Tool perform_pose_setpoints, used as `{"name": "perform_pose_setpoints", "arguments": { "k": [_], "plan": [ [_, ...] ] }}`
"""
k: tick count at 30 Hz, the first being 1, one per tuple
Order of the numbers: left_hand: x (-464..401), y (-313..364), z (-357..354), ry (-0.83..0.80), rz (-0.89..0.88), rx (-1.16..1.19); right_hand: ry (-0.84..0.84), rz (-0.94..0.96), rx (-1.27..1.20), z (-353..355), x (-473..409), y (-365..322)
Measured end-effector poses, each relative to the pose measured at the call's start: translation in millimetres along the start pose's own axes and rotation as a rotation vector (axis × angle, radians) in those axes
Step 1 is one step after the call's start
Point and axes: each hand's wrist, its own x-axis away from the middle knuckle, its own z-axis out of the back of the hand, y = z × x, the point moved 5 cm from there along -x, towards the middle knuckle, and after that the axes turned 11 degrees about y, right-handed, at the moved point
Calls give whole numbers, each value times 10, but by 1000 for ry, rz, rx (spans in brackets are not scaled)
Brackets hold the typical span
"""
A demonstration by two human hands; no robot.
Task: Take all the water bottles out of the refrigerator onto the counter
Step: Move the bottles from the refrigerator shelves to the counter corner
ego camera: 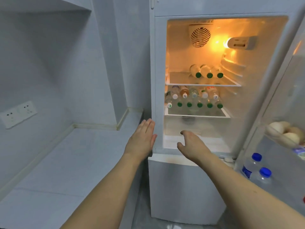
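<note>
Before the open refrigerator [158, 80], door [280, 96] swung out to my right; both arms raised toward the cabinet, nothing in either hand. Left hand [143, 138] flat, fingers straight and together, held at the left front edge of the cabinet frame (touching it or just beside it, I cannot tell which); right hand [191, 144] loosely spread with fingers relaxed, low in the opening in front of the clear drawer [206, 128], grasping nothing.

Bottle positions: three green-capped bottles [208, 72] lying on the upper shelf [181, 80], caps toward me; on the lower shelf [196, 114], a front row of green-capped bottles [199, 104] with a white-capped one [169, 104] at its left end, and a back row of white-capped bottles [194, 93], one of them with amber contents (possibly not water; labels too blurred to read); two blue-capped bottles [260, 167] standing in the door rack. Counter [66, 162] to my left carries no bottle yet.

Judgement: step in hand is the first reach; removal has not begun. Next move calls for lifting the right hand to shelf height, closing round one bottle near its cap, drawing it straight out clear of its neighbours, then carrying it left to the counter; lying bottles may roll once a neighbour goes.
</note>
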Motion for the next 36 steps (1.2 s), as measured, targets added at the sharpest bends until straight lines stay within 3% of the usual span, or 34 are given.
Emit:
{"name": "perform_pose_setpoints", "arguments": {
  "k": [8,15,26,36],
  "plan": [
    [-926,403,-269,130,-214,105,91,-79,-4,266,-706,333],
    [-1797,693,-459,207,-281,147,263,-106,-51,773,-1473,619],
    [-3102,1055,-911,150,-325,81,431,-140,-86,1332,-2693,1130],
    [-3994,1124,-1476,105,-349,-23,521,-135,50,1247,-3649,1532]
  ]
}}
